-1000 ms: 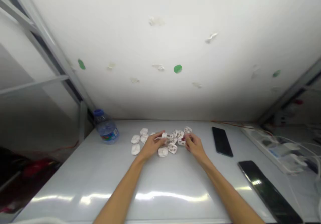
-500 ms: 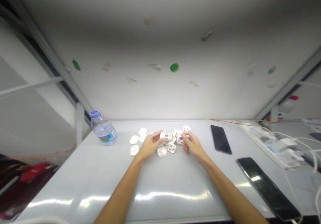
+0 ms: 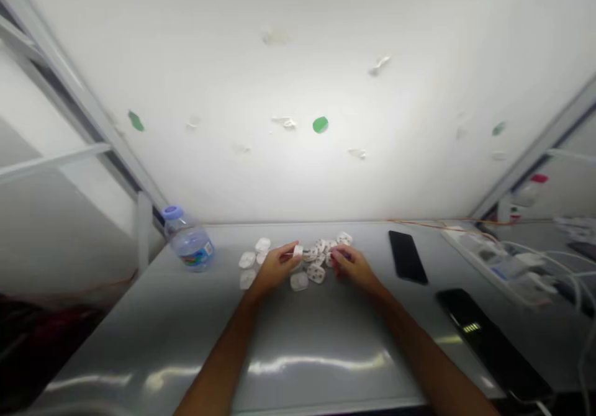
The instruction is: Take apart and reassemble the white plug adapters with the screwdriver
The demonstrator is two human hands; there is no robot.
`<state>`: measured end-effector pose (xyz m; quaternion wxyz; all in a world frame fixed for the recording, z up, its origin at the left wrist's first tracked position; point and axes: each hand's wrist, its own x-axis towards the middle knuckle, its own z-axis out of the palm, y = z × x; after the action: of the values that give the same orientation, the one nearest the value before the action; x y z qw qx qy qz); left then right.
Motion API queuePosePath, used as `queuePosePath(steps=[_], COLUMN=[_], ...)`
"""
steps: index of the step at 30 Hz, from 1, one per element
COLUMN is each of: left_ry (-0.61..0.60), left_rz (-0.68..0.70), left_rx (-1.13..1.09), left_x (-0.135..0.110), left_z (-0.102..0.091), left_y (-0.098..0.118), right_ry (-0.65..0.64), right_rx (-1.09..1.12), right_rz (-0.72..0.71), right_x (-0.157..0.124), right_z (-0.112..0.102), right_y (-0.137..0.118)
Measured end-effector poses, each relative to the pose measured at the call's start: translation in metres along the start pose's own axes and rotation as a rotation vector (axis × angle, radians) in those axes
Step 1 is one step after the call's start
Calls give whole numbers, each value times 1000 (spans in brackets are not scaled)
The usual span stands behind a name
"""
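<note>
My left hand (image 3: 275, 269) is closed on a small white plastic piece (image 3: 298, 251), gripping it between thumb and fingers. My right hand (image 3: 352, 267) is closed around a thin tool with a reddish handle (image 3: 336, 256), which looks like a screwdriver. Its slim shaft points left towards the white piece; blur hides whether they touch. Between and below the hands lie several white rounded-square pieces with holes (image 3: 316, 273). A flatter white piece (image 3: 299, 281) rests just right of my left hand. More white covers (image 3: 247, 259) are loosely grouped left of it.
A water bottle (image 3: 189, 240) with a blue cap leans at the back left of the grey table (image 3: 298, 332). Two dark phones (image 3: 408, 257) (image 3: 492, 344) lie on the right. Beyond them is a white power strip (image 3: 484, 270) with adapters and cables. A white wall (image 3: 298, 180) closes off the back.
The tool's tip end and my right hand have shifted slightly left, nearer the white piece. The view has moved a little, and the wall looks brighter while the table looks darker.
</note>
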<state>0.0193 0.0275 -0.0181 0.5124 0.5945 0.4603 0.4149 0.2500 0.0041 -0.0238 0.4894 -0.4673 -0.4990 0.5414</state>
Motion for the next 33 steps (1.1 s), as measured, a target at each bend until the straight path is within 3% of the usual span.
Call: queuePosePath(steps=[17, 27, 33], left_ry=[-12, 92, 126], left_rz=[33, 62, 67], left_rx=[105, 210, 230], left_x=[1, -1, -2], left_z=[1, 3, 3], left_y=[-4, -5, -1], right_ry=[56, 129, 163], right_rx=[-123, -223, -141], right_rz=[-74, -143, -108], right_x=[0, 0, 2], right_z=[-4, -7, -13], right_y=[-4, -10, -7])
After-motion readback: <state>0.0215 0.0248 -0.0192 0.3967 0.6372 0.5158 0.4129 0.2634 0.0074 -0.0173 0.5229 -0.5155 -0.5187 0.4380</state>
